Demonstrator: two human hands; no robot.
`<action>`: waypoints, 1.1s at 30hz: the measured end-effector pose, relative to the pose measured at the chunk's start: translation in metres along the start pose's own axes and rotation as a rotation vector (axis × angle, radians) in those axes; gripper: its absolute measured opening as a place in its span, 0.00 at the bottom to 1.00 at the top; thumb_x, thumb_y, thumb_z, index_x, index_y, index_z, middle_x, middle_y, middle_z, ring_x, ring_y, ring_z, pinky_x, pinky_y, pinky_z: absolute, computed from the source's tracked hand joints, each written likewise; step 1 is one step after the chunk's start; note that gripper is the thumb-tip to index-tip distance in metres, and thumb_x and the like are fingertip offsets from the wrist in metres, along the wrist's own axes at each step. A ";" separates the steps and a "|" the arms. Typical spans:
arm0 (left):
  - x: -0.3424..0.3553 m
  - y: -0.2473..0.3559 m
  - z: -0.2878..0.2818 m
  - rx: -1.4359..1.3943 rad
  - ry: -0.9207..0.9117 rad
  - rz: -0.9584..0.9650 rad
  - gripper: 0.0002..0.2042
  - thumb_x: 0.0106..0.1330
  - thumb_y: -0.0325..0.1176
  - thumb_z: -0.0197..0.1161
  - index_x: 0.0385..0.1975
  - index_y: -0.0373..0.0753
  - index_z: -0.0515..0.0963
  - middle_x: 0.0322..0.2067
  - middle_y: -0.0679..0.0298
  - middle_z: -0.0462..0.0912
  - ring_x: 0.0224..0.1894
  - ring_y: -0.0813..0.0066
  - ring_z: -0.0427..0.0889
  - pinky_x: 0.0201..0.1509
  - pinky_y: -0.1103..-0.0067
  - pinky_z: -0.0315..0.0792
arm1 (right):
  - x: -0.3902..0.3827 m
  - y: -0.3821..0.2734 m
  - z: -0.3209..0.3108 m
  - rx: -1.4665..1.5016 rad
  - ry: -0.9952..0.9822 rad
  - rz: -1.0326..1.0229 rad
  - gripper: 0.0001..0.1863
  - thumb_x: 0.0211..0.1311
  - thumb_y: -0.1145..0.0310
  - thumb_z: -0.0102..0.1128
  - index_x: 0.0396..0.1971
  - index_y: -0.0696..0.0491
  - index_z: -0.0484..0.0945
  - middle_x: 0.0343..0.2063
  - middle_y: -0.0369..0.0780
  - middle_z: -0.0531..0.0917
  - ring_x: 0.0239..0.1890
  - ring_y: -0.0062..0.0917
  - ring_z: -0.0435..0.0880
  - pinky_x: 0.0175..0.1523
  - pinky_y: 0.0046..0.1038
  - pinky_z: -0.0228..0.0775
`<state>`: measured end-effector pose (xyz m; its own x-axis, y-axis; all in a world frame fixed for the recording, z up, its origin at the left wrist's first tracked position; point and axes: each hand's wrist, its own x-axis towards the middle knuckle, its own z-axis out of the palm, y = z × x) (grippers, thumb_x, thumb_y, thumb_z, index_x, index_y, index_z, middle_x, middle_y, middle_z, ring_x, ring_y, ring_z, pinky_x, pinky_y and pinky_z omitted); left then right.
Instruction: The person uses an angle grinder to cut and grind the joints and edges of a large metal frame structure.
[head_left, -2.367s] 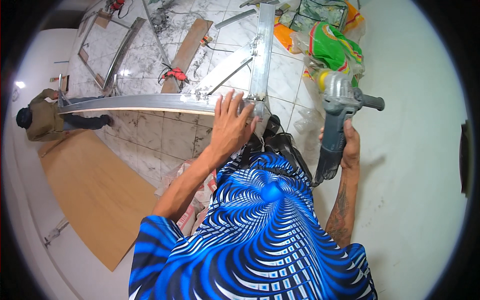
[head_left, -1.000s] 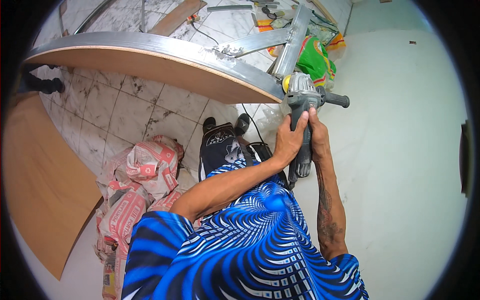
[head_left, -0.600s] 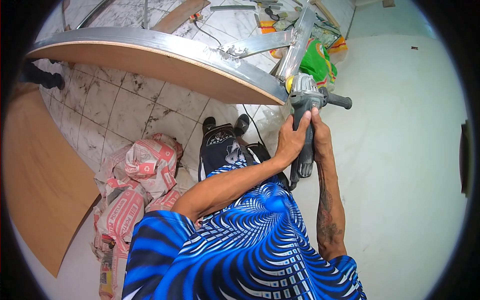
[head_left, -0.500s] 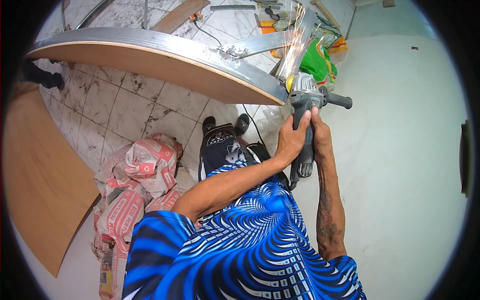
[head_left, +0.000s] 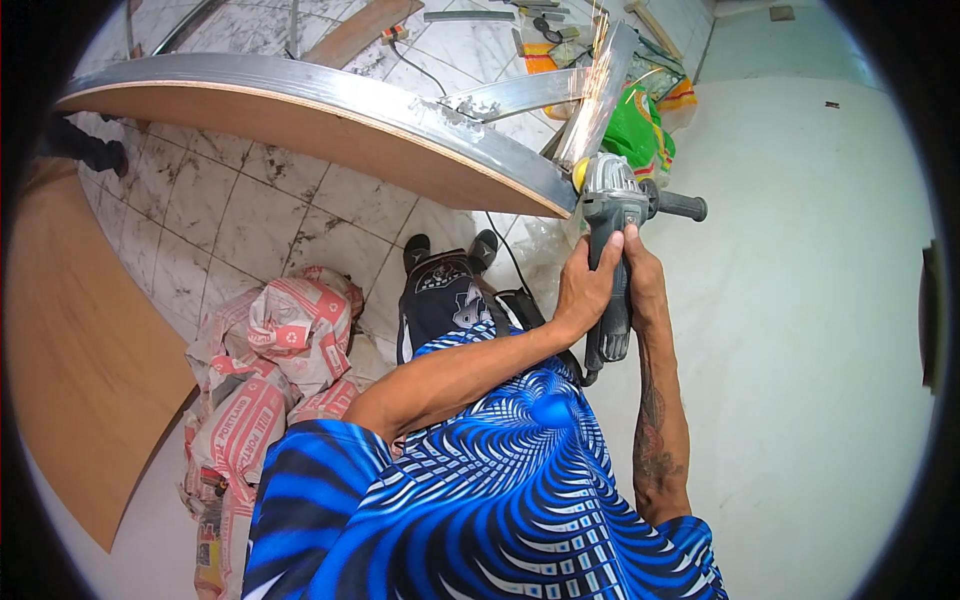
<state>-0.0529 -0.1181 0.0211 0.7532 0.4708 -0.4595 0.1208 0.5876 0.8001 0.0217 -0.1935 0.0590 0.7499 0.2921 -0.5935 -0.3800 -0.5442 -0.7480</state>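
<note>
An angle grinder (head_left: pixel 612 215) is gripped between both my hands, its head pointing away from me. My left hand (head_left: pixel 586 290) wraps the body from the left side, and my right hand (head_left: pixel 645 278) closes on it from the right. The black side handle (head_left: pixel 683 205) sticks out to the right with no hand on it. At the right end of a metal-faced wooden panel (head_left: pixel 360 155), the yellow disc (head_left: pixel 580 174) meets the metal. Sparks (head_left: pixel 600 85) shoot up and away from that spot.
Red and white paper sacks (head_left: pixel 290 330) lie at my left, beside a curved plywood sheet (head_left: pixel 90 370). A pale wall (head_left: pixel 800 300) rises on the right. Behind the panel are a green bag (head_left: pixel 632 125) and metal strips. A power cord (head_left: pixel 508 250) hangs near my feet.
The grinder and both hands have shifted very slightly nearer to me. Sparks keep flying from the disc, in a somewhat narrower stream.
</note>
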 end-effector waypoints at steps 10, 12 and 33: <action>-0.004 -0.001 0.002 -0.052 0.000 0.032 0.26 0.73 0.52 0.52 0.47 0.28 0.74 0.38 0.51 0.81 0.43 0.64 0.78 0.51 0.71 0.70 | 0.000 0.003 -0.002 -0.054 0.015 -0.016 0.32 0.72 0.43 0.49 0.44 0.62 0.80 0.33 0.38 0.81 0.35 0.18 0.75 0.39 0.22 0.68; -0.004 -0.002 0.003 -0.055 0.003 0.049 0.26 0.73 0.52 0.52 0.48 0.28 0.74 0.38 0.52 0.81 0.43 0.64 0.78 0.51 0.71 0.70 | -0.005 -0.004 -0.005 -0.108 -0.014 -0.016 0.31 0.72 0.43 0.49 0.45 0.62 0.80 0.33 0.38 0.81 0.35 0.18 0.75 0.39 0.22 0.68; -0.001 -0.008 0.003 -0.012 -0.006 0.044 0.26 0.73 0.51 0.52 0.48 0.28 0.74 0.38 0.46 0.81 0.44 0.62 0.80 0.51 0.69 0.70 | -0.003 -0.005 -0.001 -0.092 0.021 -0.013 0.32 0.72 0.44 0.48 0.52 0.61 0.77 0.39 0.40 0.81 0.41 0.20 0.76 0.47 0.23 0.68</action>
<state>-0.0531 -0.1254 0.0159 0.7617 0.4924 -0.4211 0.0793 0.5742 0.8149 0.0220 -0.1930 0.0649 0.7657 0.2836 -0.5773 -0.3200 -0.6106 -0.7244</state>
